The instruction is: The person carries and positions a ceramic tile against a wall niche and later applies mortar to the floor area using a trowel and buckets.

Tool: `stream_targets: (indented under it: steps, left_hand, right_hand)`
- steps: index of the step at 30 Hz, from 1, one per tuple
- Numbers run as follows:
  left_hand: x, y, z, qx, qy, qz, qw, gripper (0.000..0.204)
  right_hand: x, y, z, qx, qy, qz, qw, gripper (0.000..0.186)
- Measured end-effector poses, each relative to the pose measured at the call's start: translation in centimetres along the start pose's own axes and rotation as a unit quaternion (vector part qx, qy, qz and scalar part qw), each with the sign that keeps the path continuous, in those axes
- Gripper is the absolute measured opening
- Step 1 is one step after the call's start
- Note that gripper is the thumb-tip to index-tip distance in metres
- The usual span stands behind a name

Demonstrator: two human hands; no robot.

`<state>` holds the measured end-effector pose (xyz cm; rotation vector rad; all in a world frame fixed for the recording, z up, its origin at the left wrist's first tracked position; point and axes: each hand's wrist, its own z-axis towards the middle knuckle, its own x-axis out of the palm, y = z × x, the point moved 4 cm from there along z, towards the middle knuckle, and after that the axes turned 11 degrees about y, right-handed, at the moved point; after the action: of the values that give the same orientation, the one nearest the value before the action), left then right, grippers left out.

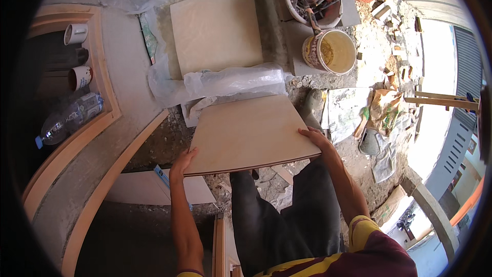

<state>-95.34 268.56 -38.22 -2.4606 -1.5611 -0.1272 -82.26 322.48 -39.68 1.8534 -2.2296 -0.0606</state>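
Observation:
A large square beige ceramic tile (251, 131) with a brown edge is held level in front of my legs. My left hand (183, 164) is closed on its near left side, thumb on top. On the right side my right hand (314, 137) grips it, with the other fingers hidden beneath. Just beyond it, a similar beige tile (218, 31) lies in a shallow, wet-looking basin lined with clear plastic sheeting (236, 78). The sheeting is bunched along the basin's near edge, against the far side of the held tile.
A bucket of tools (328, 13) stands at the back right, beside a paint bucket (338, 54). Mugs (76, 34) and a plastic bottle (69, 118) sit in a wooden-framed recess on the left. Rubble, paper sacks (387, 107) and a cloth (383, 161) litter the ground rightward.

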Motion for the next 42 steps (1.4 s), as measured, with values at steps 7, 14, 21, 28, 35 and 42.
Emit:
stream_targets:
  steps: [7,14,21,28,35,42]
  left_hand:
    - [2.8,2.1,-2.4,0.011,-0.058,0.059,0.997,0.069]
    - [13.2,-0.5,-8.8,-0.037,-0.109,0.088,0.989,0.065]
    - [33.0,-6.2,-14.8,0.005,-0.067,0.098,0.993,0.052]
    - [55.9,-16.3,-14.9,0.058,0.021,0.095,0.994,0.053]
    - [71.8,-28.8,-11.8,0.148,0.081,0.181,0.969,0.053]
    - [76.2,-38.3,-10.0,0.195,0.106,0.156,0.962,0.054]
  right_hand:
    - [-0.7,-2.9,-1.1,-0.079,0.012,0.028,0.996,0.049]
    - [-7.9,-5.7,-8.0,-0.016,0.049,0.088,0.995,0.053]
    - [-22.9,-9.7,-21.9,-0.044,0.031,0.124,0.991,0.053]
    - [-40.8,-12.2,-38.1,-0.063,-0.068,0.204,0.975,0.053]
    - [-53.2,-11.8,-46.5,-0.104,-0.142,0.263,0.948,0.051]
    - [-60.8,-3.2,-45.6,-0.168,-0.149,0.231,0.947,0.049]
